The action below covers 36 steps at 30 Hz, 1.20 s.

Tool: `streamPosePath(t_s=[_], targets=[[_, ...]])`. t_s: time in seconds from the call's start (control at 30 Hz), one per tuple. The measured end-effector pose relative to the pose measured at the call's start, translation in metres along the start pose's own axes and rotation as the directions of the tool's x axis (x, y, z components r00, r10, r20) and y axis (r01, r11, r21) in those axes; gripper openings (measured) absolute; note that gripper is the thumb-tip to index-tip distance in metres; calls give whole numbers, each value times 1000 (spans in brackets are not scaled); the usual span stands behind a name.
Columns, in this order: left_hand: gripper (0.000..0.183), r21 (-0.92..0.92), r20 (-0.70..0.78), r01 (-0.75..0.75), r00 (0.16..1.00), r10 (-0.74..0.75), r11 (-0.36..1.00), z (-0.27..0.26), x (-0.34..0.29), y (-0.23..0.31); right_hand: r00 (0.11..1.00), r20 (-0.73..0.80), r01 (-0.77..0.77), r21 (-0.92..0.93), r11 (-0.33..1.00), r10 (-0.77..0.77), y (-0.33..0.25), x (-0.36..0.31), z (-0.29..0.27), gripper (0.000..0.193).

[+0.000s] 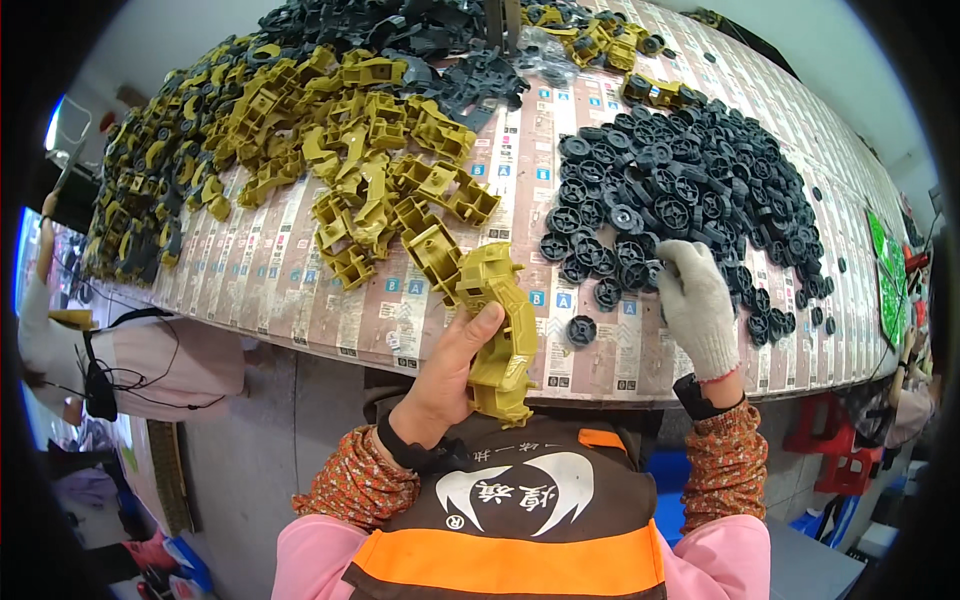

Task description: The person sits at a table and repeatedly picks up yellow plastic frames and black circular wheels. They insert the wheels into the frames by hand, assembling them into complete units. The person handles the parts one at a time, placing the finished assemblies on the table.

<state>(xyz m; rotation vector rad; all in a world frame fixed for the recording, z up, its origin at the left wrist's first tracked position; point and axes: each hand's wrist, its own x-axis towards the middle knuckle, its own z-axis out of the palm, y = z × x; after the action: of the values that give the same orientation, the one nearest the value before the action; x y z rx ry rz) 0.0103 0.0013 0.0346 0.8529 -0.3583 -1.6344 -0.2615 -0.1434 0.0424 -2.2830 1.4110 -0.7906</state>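
Note:
My left hand [440, 375], bare, is wrapped round an olive-yellow plastic toy vehicle body [505, 345] just above the table's near edge. The body stands on end, tilted, with its open frame and small pegs showing. My right hand [700, 310] wears a pale knitted glove and reaches to the near side of a heap of black toy wheels [690, 185]. Its fingers are closed at the fingertips on a black wheel, which the glove partly hides. One loose wheel [581, 330] lies between my two hands.
More yellow toy bodies [365, 190] are heaped at the left centre. Dark plastic parts [400, 25] pile up behind them. Joined yellow-and-black toys [150, 190] crowd the far left of the table [330, 310]. A person's arm [45, 250] shows at the left; red stools [830, 445] stand at the right.

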Motion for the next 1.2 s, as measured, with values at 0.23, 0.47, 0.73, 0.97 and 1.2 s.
streamPosePath(t_s=[0.23,0.47,0.73,0.97,1.2], targets=[[46,-6,31,39,999,-39,999,-1,6,-7,993,74,105,-198,975,-92,-12,-6,24,30],[47,-40,13,55,998,-55,998,-9,10,-18,989,98,-141,340,930,114,-45,-21,18,16],[59,224,43,0,999,-9,975,-3,12,-33,952,206,-302,742,599,226,-81,-36,51,29],[59,428,101,-188,982,160,884,-5,13,-43,987,86,-160,592,790,135,-84,-43,60,38],[67,798,217,-293,955,203,527,-11,10,-40,1000,27,-23,421,907,12,-81,-63,62,45]])
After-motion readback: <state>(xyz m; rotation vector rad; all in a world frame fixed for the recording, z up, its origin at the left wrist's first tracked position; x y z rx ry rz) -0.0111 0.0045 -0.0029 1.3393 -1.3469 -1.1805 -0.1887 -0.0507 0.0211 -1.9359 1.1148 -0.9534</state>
